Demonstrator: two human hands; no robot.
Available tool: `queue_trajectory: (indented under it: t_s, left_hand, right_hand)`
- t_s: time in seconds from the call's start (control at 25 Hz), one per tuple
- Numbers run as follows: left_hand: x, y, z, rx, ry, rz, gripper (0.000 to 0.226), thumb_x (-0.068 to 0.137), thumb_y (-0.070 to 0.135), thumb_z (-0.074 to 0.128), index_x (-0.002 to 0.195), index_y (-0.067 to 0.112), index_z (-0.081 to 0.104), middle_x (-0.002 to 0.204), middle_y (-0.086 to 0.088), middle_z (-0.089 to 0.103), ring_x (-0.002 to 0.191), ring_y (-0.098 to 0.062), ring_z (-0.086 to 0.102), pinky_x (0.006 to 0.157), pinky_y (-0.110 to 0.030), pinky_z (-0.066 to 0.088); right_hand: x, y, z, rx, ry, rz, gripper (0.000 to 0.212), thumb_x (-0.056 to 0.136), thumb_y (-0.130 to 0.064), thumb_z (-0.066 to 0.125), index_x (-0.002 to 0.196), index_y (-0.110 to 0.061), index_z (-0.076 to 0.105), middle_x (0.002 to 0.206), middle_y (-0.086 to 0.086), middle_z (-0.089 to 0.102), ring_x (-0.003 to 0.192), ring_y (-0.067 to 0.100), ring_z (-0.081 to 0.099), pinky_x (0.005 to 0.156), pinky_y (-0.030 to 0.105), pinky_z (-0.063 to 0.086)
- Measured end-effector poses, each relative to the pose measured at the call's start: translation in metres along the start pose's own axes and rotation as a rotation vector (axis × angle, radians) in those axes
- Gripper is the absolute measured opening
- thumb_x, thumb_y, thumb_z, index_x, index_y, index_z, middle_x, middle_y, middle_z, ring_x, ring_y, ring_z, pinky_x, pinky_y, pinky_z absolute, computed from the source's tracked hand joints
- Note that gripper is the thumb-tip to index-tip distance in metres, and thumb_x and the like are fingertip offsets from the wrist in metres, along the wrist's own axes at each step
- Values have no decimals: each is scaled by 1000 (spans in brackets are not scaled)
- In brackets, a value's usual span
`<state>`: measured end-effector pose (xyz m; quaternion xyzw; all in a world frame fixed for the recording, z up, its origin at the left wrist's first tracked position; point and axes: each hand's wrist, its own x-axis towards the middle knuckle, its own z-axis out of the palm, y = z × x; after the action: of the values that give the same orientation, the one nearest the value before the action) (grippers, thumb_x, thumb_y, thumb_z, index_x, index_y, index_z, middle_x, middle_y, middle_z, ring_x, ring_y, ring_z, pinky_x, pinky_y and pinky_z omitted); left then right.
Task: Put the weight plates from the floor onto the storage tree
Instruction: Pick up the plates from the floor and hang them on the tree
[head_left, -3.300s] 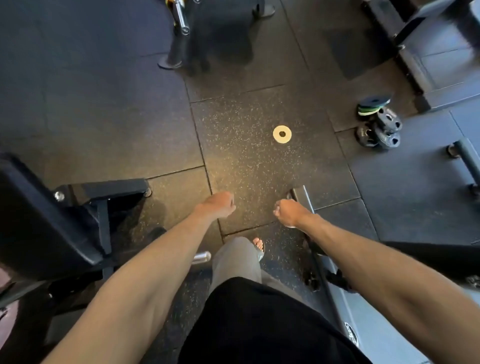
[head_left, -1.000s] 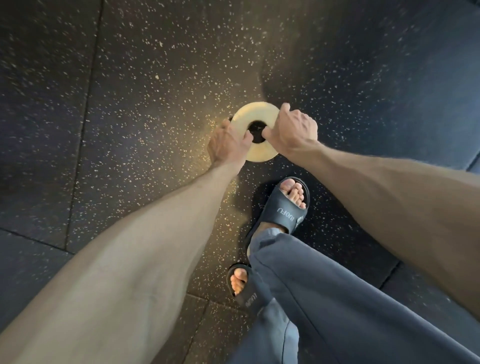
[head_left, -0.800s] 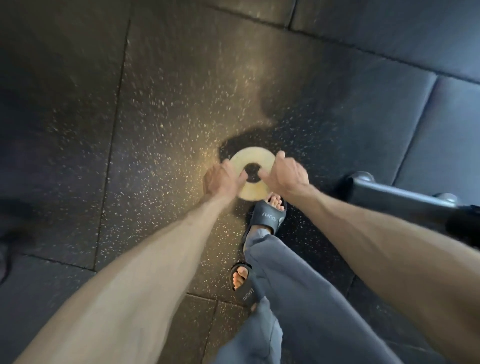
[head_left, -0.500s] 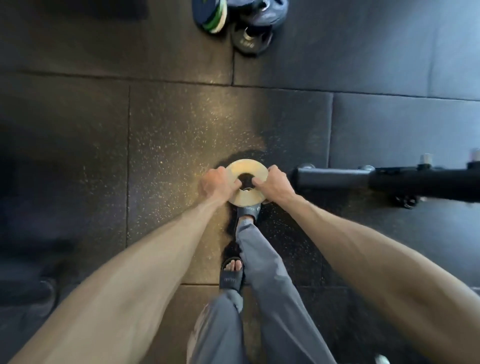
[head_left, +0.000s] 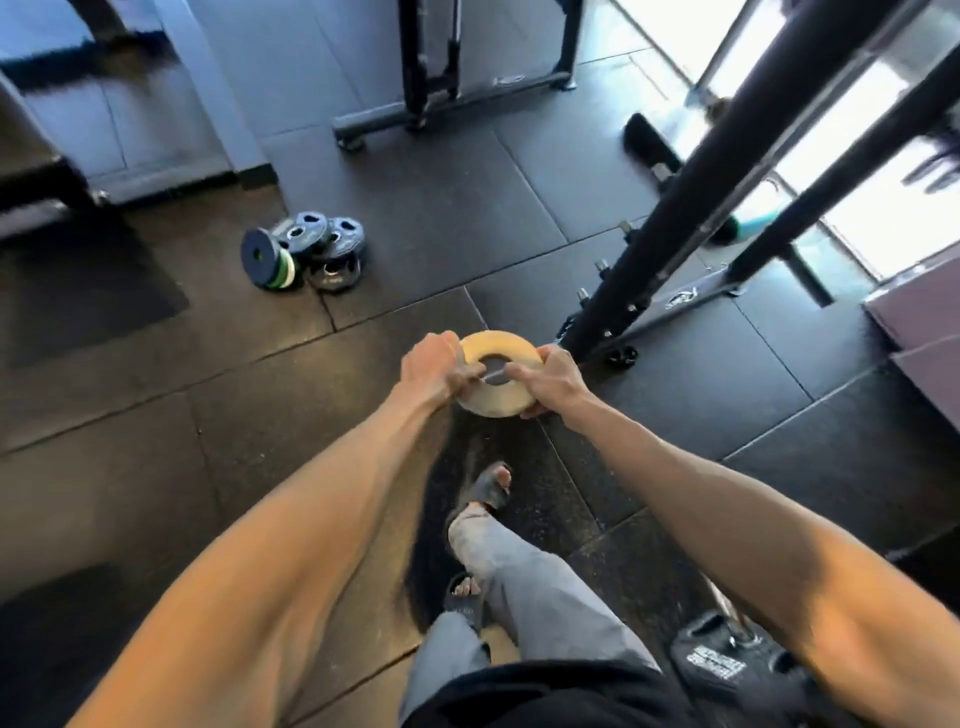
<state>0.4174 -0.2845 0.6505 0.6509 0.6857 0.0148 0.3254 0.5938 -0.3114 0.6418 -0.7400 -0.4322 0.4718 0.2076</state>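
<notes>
A yellow weight plate (head_left: 500, 401) with a round centre hole is held flat in the air above the dark rubber floor. My left hand (head_left: 434, 368) grips its left rim, thumb reaching toward the hole. My right hand (head_left: 551, 378) grips its right rim the same way. A small pile of dark weight plates (head_left: 304, 252), one with a green and white edge, lies on the floor farther off to the left. The storage tree is not clearly identifiable in view.
A black slanted rack frame (head_left: 685, 218) with a bolted base stands just right of the plate. A machine base (head_left: 447, 98) crosses the back. A dark plate or kettlebell (head_left: 722, 660) lies at lower right. My sandalled feet (head_left: 488, 488) stand below the plate.
Both hands have lifted the yellow plate off the floor. I have straightened up and my view has swung, bringing the rack frame and the pile of dark plates into sight.
</notes>
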Motion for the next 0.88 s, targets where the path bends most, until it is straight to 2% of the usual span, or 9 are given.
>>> queue_trajectory:
  t_s: [0.16,0.24,0.32,0.4,0.48,0.56,0.64,0.76,0.88]
  left_hand:
    - [-43,86,17,49,0,106,47,82,50,61,109,12,61,107,-12,70,99,-35,66,80,-41,53]
    - [-50,134,34,61,-46,175,43,84,48,56,114,17,59,112,-11,69,103,-34,64,83,-40,51]
    - [-52,192,58,59,-109,245,38,87,44,54,117,22,61,116,-10,69,107,-33,64,86,-39,49]
    - [-52,250,85,55,-187,307,34,93,36,51,120,22,66,120,-11,68,111,-33,63,89,-36,48]
    - [-51,307,120,33,-283,383,33,95,20,46,119,18,69,118,-15,70,105,-33,66,87,-34,50]
    - [-48,361,156,3,-425,439,40,93,4,38,114,19,69,99,-22,72,77,-34,71,66,-33,53]
    - [-40,409,190,6,-599,481,48,86,-7,34,108,22,65,77,-19,67,50,-24,67,47,-28,48]
    - [-27,477,235,131,-738,562,58,81,-15,42,119,24,63,77,-10,67,63,-31,72,45,-26,52]
    - [-29,536,262,252,-685,675,31,82,-1,55,106,15,64,79,-15,72,67,-31,73,53,-35,58]
  right_hand:
    - [-54,14,-86,196,72,72,22,91,-23,71,97,-5,61,78,9,61,52,14,63,33,24,47]
    - [-69,30,-132,286,136,123,20,93,-17,66,84,0,61,62,12,60,32,10,55,29,20,40]
    - [-81,57,-182,404,210,190,21,94,-11,62,79,3,59,45,8,58,26,11,51,28,19,38]
    - [-89,83,-230,553,300,233,14,92,-6,58,91,7,60,52,11,62,34,15,57,33,23,47]
    - [-93,113,-284,689,403,266,9,91,-4,54,89,4,57,65,17,64,44,22,62,39,28,53]
    - [-90,144,-336,779,502,308,13,92,-4,51,79,-1,52,72,22,67,50,29,64,42,31,54]
    - [-83,172,-386,823,561,335,14,91,-5,50,77,-1,53,77,27,67,54,33,66,43,33,54]
    - [-72,208,-452,886,670,368,18,91,-7,51,75,0,54,67,24,64,45,29,64,36,30,49]
    - [-58,235,-500,956,769,442,22,94,-16,56,82,2,60,72,20,66,36,23,61,31,27,46]
